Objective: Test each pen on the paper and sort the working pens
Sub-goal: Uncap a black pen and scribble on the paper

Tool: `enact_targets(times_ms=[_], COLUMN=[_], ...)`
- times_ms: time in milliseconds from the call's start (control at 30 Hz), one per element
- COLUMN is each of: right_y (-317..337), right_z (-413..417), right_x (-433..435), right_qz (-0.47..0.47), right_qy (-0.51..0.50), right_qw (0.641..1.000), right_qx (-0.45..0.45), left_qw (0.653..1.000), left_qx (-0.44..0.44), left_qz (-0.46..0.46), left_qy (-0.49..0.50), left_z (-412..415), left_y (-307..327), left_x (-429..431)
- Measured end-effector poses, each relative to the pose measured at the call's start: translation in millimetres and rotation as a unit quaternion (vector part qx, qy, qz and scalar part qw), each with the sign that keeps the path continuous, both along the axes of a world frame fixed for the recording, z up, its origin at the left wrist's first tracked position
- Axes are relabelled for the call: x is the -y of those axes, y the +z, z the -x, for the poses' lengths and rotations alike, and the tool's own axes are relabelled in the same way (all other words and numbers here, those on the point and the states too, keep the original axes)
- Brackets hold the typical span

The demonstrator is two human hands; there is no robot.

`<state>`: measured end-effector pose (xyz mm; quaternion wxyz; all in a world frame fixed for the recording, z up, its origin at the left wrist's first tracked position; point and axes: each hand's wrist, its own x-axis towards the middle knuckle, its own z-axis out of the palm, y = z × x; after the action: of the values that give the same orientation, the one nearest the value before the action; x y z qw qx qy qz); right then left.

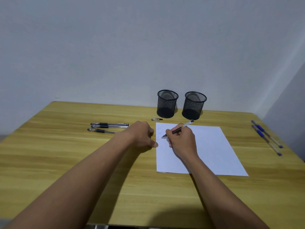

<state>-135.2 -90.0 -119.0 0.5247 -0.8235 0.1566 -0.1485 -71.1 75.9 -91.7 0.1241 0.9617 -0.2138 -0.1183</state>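
Observation:
My right hand (pixel 182 141) grips a clear-barrelled pen (pixel 186 124) in a writing hold, its tip touching the upper left of the white paper (pixel 212 149), beside several faint scribbles (pixel 159 133). My left hand (pixel 142 135) rests curled on the table, its thumb touching the paper's left edge. Three black pens (pixel 109 126) lie side by side to the left of my left hand. Two blue pens (pixel 266 137) lie at the far right of the table. A loose pen cap (pixel 156 119) lies just beyond the paper.
Two black mesh cups (pixel 167 104) (pixel 194 105) stand side by side at the back of the wooden table (pixel 66 154), against the grey wall. Both look empty. The table's near edge runs along the bottom of the view.

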Motion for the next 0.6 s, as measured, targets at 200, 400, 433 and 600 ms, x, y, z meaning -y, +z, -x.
enact_targets(times_ms=[200, 400, 433, 600], right_y=[0, 5, 7, 21], right_z=[-1, -5, -6, -11], right_x=[1, 5, 5, 10], right_qz=[0.011, -0.124, -0.144, -0.182], right_qy=[0.012, -0.011, -0.007, 0.018], right_qw=[1.000, 0.992, 0.990, 0.983], right_qx=[-0.020, 0.000, -0.002, 0.007], left_qw=[1.000, 1.000, 1.000, 0.998], left_qx=[-0.001, -0.003, -0.003, -0.031], left_qz=[0.001, 0.013, 0.009, 0.044], left_qy=[0.012, 0.005, 0.005, 0.018], left_z=[-2, 0, 0, -6], left_y=[-2, 2, 3, 8], left_x=[1, 0, 0, -4])
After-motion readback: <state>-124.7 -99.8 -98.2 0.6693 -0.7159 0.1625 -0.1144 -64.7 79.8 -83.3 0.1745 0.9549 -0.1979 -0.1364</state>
